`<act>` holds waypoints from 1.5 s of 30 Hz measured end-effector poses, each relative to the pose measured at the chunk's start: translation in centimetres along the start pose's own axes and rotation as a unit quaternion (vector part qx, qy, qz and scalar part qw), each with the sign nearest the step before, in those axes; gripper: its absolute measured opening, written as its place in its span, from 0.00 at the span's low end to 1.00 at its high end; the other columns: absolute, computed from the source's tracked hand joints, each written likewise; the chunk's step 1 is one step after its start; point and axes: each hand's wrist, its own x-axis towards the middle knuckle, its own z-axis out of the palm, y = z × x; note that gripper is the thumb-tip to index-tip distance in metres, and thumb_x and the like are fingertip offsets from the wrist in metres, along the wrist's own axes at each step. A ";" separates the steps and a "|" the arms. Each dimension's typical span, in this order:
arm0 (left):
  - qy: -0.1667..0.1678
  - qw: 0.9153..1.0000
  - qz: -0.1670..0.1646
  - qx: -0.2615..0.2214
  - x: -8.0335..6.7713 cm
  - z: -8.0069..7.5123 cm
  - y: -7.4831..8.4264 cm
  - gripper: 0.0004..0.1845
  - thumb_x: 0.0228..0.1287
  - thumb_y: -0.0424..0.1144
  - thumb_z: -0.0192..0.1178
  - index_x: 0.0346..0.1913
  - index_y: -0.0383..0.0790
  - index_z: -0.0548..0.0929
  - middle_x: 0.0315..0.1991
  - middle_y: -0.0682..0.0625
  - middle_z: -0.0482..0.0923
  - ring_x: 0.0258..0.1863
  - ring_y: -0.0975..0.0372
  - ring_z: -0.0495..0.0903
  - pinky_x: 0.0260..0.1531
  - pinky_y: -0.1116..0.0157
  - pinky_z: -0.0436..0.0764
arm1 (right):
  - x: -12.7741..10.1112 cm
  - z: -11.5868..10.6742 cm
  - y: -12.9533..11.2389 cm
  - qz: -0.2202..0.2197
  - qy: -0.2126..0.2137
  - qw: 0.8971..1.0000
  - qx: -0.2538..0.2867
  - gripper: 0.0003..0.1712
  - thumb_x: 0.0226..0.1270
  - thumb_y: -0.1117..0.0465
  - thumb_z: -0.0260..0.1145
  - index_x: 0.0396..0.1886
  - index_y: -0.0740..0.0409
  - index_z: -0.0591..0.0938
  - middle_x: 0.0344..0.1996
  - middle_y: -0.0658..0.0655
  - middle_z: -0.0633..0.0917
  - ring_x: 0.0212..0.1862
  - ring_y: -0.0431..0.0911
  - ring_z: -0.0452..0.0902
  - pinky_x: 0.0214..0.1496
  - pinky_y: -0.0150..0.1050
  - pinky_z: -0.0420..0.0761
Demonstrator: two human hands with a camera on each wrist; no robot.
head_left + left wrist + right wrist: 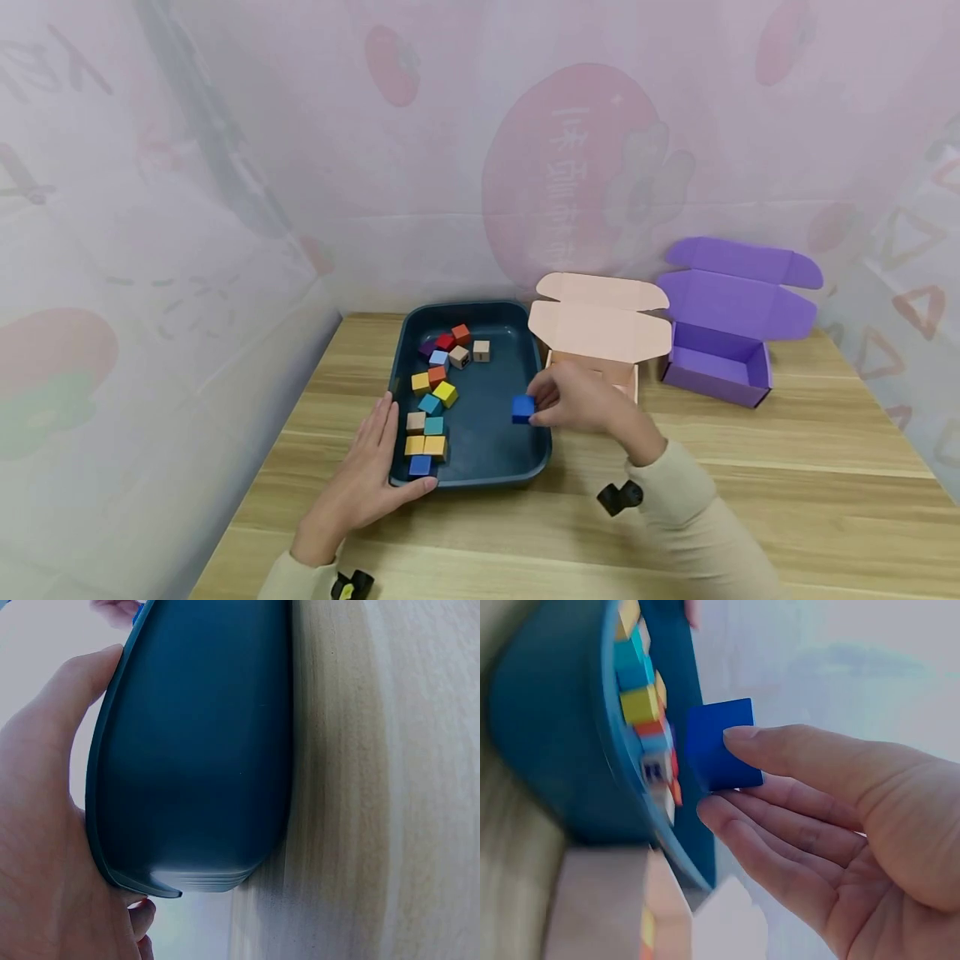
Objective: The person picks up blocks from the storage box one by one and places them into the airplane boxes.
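Between thumb and fingertips, my right hand (581, 400) pinches a blue cube (522, 409) over the right side of a dark teal tray (487, 481). In the right wrist view the cube (718, 742) is held up above the tray's rim. My left hand (363, 475) rests on the tray's near left corner, its fingers straight along the left rim and its thumb on the front rim. Wooden cubes in several colours lie along the tray's left half, with another blue cube (421, 465) in the near corner and a yellow cube (446, 393) mid-row.
Right of the tray stands an open peach cardboard box (600, 327), partly hidden by my right hand; yellow and orange show inside it in the right wrist view. Beyond it is an open purple box (712, 383). A printed cloth (450, 167) hangs behind the wooden table (810, 500).
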 end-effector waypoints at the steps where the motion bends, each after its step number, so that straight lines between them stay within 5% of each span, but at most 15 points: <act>1: 0.000 1.000 0.001 -0.001 0.0 0.0 0.0 0.70 0.56 0.77 0.65 0.87 0.39 0.42 0.89 0.44 0.33 0.88 0.45 0.40 0.84 0.38 0.49 | -0.4 -0.6 0.3 -0.002 0.011 1.000 -0.007 0.12 0.62 0.62 0.79 0.44 0.60 0.91 0.37 0.53 0.93 0.39 0.40 0.91 0.45 0.34 0.91; 11: 0.006 1.000 0.002 -0.005 -0.1 -0.1 -0.2 0.70 0.56 0.76 0.66 0.87 0.38 0.42 0.89 0.43 0.33 0.87 0.44 0.41 0.84 0.36 0.49 | -3.4 -4.5 3.7 0.046 0.046 0.998 -0.017 0.12 0.62 0.63 0.79 0.45 0.60 0.91 0.37 0.54 0.94 0.41 0.45 0.93 0.45 0.40 0.92; 25: 0.003 1.000 0.002 0.004 -0.1 0.0 -0.1 0.70 0.56 0.77 0.65 0.87 0.38 0.43 0.89 0.43 0.34 0.88 0.44 0.41 0.83 0.37 0.50 | -3.7 -4.1 8.1 0.100 0.045 0.994 -0.015 0.14 0.63 0.66 0.78 0.47 0.65 0.90 0.39 0.58 0.94 0.43 0.49 0.92 0.47 0.44 0.92; 45: -0.004 1.000 -0.003 0.003 0.0 -0.1 0.1 0.70 0.57 0.78 0.64 0.87 0.38 0.42 0.89 0.44 0.33 0.88 0.45 0.41 0.84 0.38 0.50 | -2.6 -4.1 9.0 0.143 -0.011 0.990 -0.016 0.13 0.58 0.66 0.81 0.43 0.62 0.90 0.34 0.54 0.91 0.33 0.43 0.86 0.38 0.39 0.89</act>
